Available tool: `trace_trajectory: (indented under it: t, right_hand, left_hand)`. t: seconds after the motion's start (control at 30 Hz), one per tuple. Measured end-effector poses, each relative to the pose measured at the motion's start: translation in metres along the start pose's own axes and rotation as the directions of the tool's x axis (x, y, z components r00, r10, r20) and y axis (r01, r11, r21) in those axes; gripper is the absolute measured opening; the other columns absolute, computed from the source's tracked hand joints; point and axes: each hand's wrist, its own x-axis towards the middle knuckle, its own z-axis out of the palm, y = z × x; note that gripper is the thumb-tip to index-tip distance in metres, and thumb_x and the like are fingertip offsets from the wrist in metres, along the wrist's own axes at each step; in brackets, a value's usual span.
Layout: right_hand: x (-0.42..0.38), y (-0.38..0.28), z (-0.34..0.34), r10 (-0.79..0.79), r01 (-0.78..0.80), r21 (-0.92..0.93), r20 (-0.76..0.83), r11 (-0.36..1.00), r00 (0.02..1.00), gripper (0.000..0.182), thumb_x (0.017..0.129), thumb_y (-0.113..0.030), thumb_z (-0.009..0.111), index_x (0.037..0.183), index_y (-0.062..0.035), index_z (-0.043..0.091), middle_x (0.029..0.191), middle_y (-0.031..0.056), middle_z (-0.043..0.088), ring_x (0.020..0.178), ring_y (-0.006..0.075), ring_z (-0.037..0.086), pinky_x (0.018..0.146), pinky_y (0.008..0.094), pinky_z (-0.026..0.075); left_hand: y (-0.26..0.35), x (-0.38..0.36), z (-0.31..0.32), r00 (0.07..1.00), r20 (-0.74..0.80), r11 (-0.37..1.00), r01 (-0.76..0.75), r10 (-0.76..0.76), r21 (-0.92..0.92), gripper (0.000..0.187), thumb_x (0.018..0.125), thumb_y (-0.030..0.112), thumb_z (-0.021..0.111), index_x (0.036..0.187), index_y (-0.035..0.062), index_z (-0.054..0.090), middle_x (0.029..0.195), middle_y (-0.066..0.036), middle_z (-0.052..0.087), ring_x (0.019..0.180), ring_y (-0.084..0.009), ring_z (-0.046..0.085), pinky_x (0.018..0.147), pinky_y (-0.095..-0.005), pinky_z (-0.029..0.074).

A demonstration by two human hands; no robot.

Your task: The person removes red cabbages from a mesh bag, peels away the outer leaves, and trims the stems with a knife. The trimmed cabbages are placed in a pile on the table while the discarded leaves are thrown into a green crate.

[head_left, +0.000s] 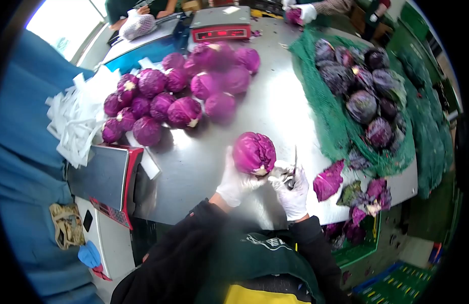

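A purple cabbage (254, 153) rests in my left hand (233, 180), which wears a white glove and cups it from the left and below. My right hand (291, 195), also gloved in white, is closed around a knife (295, 161) whose thin blade points away from me. Its fingertips are close to the pale stem end of the cabbage. Loose purple leaves (328, 180) lie on the steel table (183, 175) to the right of my right hand.
Many trimmed cabbages (152, 83) sit at the left. A green net sack (315, 119) of darker cabbages (362, 106) is at right. Red scales (220, 33) stand at the back and near left, beside white bags (85, 109). A green crate (358, 256) holds scraps. Other people work across the table.
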Motion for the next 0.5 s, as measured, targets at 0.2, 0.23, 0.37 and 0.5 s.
trace_trajectory:
  t: [0.2,0.23,0.37,0.5]
  right_hand:
    - [0.017,0.012,0.033,-0.269,0.292,-0.180,0.140,0.939,0.953,0.014,0.084,0.000,0.072,0.095,-0.0044,0.065,0.090,0.0076,0.061,0.075,0.0179,0.061,0.068,0.0304,0.050]
    - [0.016,0.015,0.036,-0.194,0.212,-0.121,0.145,0.970,0.970,0.014,0.084,0.000,0.072,0.095,-0.0043,0.065,0.089,0.0080,0.062,0.074,0.0185,0.062,0.068,0.0304,0.050]
    - [0.007,0.002,0.037,0.039,0.066,-0.347,0.288,0.936,0.957,0.019,0.083,-0.010,0.077,0.095,-0.0029,0.064,0.090,0.0117,0.065,0.078,0.0227,0.066,0.067,0.0319,0.051]
    - [0.006,0.021,0.033,-0.074,0.143,-0.187,0.331,0.972,0.941,0.016,0.089,-0.015,0.073,0.096,-0.0042,0.063,0.090,0.0080,0.066,0.079,0.0160,0.065,0.066,0.0281,0.050]
  left_hand:
    - [0.010,-0.016,0.009,0.992,0.007,0.987,-0.126,0.126,0.096,0.083,0.091,0.074,0.039,0.148,0.0137,0.034,0.142,-0.015,0.042,0.124,-0.0339,0.045,0.104,-0.0505,0.042]
    - [0.009,-0.020,0.019,0.983,-0.062,0.976,-0.165,0.175,0.140,0.083,0.090,0.074,0.040,0.148,0.0142,0.034,0.143,-0.014,0.042,0.125,-0.0334,0.045,0.103,-0.0501,0.042]
    - [0.021,-0.024,0.033,0.950,0.019,0.924,-0.306,0.310,0.230,0.076,0.091,0.064,0.054,0.146,0.0146,0.037,0.146,-0.013,0.042,0.129,-0.0330,0.044,0.105,-0.0550,0.042]
    - [0.063,-0.024,0.074,0.685,0.231,0.441,-0.653,0.691,0.615,0.062,0.090,0.041,0.069,0.138,0.0121,0.043,0.137,-0.010,0.050,0.122,-0.0281,0.051,0.104,-0.0497,0.044]
